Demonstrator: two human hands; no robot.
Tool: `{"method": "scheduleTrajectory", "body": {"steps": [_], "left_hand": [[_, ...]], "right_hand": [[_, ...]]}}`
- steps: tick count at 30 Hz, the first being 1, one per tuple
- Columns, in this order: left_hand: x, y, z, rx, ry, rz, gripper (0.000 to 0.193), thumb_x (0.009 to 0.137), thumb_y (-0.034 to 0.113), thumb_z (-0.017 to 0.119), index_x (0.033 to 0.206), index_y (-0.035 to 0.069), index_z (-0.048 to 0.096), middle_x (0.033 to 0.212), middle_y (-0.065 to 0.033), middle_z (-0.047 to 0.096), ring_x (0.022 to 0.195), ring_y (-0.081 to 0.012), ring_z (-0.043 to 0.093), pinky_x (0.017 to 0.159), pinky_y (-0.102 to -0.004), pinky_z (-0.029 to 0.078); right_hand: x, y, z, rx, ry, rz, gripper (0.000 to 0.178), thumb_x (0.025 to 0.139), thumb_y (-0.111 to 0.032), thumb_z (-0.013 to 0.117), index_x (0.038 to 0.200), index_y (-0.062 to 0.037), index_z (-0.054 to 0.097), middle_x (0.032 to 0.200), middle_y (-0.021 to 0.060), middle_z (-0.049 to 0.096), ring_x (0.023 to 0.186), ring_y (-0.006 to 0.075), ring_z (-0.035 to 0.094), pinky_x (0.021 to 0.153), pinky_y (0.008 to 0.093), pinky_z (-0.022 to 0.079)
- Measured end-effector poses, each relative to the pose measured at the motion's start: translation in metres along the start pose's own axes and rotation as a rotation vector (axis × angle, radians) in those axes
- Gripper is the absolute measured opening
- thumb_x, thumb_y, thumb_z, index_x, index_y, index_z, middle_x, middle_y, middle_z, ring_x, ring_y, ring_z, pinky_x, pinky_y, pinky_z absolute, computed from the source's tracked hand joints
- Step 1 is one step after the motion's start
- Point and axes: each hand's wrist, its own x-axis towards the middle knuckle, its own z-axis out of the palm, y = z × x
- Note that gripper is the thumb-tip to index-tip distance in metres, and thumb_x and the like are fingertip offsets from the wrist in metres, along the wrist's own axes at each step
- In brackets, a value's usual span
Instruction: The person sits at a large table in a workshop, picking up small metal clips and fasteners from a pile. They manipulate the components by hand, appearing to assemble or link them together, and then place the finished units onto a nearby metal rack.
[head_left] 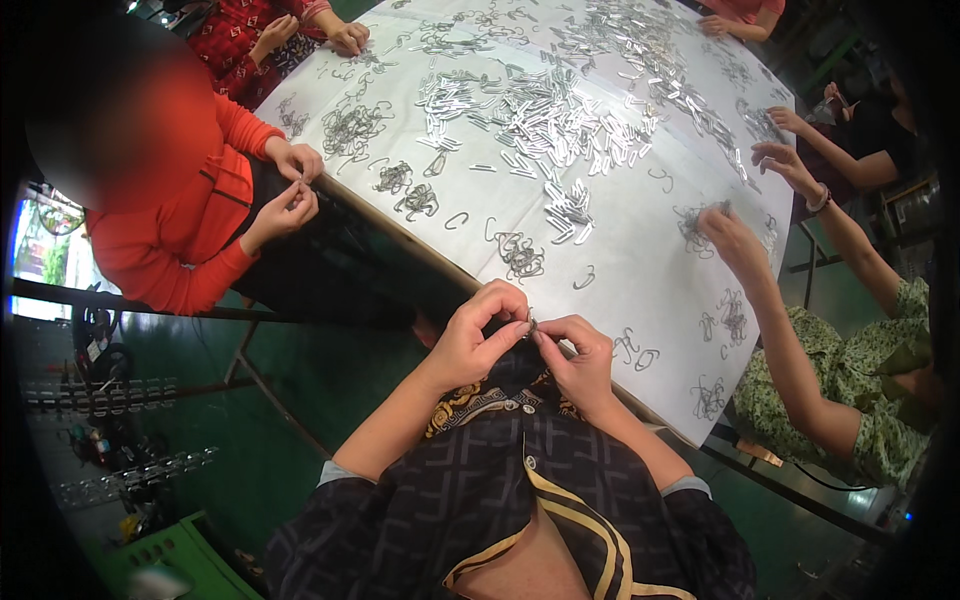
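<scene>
My left hand (483, 328) and my right hand (580, 362) meet at the table's near edge, fingertips pinched together. Between them is a small metal piece (532, 323), mostly covered by the fingers; its exact shape cannot be made out. Just beyond my left hand lies a small tangle of bent wire hooks (520, 257). One loose wire hook (584, 277) rests on the white table cover (640, 300) ahead of my hands. More wire hooks (632, 348) lie close to my right hand.
A big heap of shiny flat metal loops (560, 120) spreads over the table's middle. A person in an orange-red top (190, 230) works at my left. At my right, a co-worker's hand (735, 240) reaches over another wire pile (692, 228). More people's hands work farther along.
</scene>
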Motion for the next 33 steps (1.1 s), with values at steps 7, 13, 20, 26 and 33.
{"method": "scheduleTrajectory", "body": {"steps": [7,13,20,26,33], "left_hand": [[-0.005,0.001,0.004,-0.069,0.031,-0.109,0.006,0.091,0.002,0.056,0.096,0.0,0.054,0.093,-0.0082,0.064,0.084,-0.0137,0.057,0.081,-0.0279,0.046],[-0.011,0.005,0.001,-0.028,-0.011,-0.146,0.006,0.093,0.002,0.052,0.098,0.001,0.05,0.095,-0.0094,0.067,0.086,-0.0142,0.059,0.082,-0.0291,0.047],[-0.013,0.007,0.002,0.029,-0.065,-0.115,0.004,0.096,0.002,0.049,0.099,0.003,0.047,0.098,-0.0107,0.067,0.092,-0.0141,0.06,0.087,-0.0303,0.047],[-0.017,0.008,0.001,0.009,-0.021,-0.148,0.004,0.096,0.003,0.049,0.099,0.003,0.047,0.097,-0.0103,0.067,0.091,-0.0139,0.06,0.086,-0.0303,0.046],[-0.015,0.006,-0.006,0.059,0.02,-0.1,0.004,0.095,0.003,0.05,0.098,0.003,0.046,0.096,-0.0106,0.067,0.091,-0.0142,0.059,0.087,-0.0303,0.046]], "right_hand": [[-0.002,-0.002,0.0,0.001,-0.028,-0.046,0.007,0.078,0.001,0.071,0.085,-0.0003,0.071,0.077,0.0099,0.068,0.07,0.0173,0.064,0.065,0.0281,0.049],[0.032,0.033,-0.023,-0.214,0.145,-0.127,0.006,0.078,-0.004,0.073,0.083,-0.0017,0.072,0.074,0.0113,0.068,0.065,0.0219,0.063,0.062,0.0315,0.048],[0.106,0.093,-0.033,-0.671,0.2,0.136,0.026,0.076,-0.024,0.079,0.087,-0.0019,0.072,0.081,0.0113,0.062,0.079,0.0274,0.06,0.071,0.0399,0.046],[0.126,0.095,-0.03,-0.706,0.117,0.235,0.024,0.074,-0.02,0.078,0.086,-0.002,0.067,0.088,0.0128,0.064,0.084,0.0305,0.062,0.075,0.0405,0.049],[0.138,0.087,-0.028,-0.724,-0.06,0.354,0.019,0.076,-0.008,0.068,0.094,-0.0023,0.066,0.098,0.0163,0.068,0.094,0.0331,0.065,0.081,0.0423,0.051]]}}
